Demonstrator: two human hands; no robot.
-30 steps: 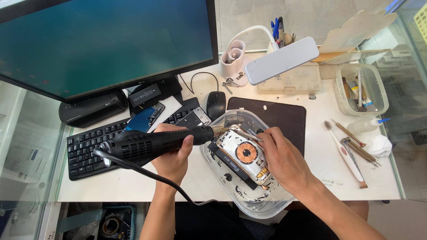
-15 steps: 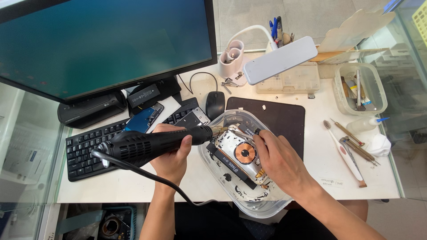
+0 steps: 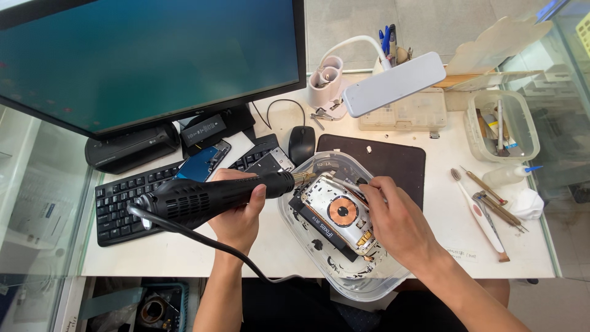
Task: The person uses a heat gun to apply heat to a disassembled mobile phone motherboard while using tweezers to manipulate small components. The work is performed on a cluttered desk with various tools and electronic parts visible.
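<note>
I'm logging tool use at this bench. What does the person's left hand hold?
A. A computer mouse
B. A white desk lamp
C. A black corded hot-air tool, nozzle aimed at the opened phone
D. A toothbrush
C: the left hand grips the black hot-air tool, its nozzle pointing at the opened phone in the clear plastic tray.

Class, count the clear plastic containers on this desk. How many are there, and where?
2: a clear tray under the opened phone at the desk's front, and a clear tub of tools at the far right. Others may be hidden.
</note>
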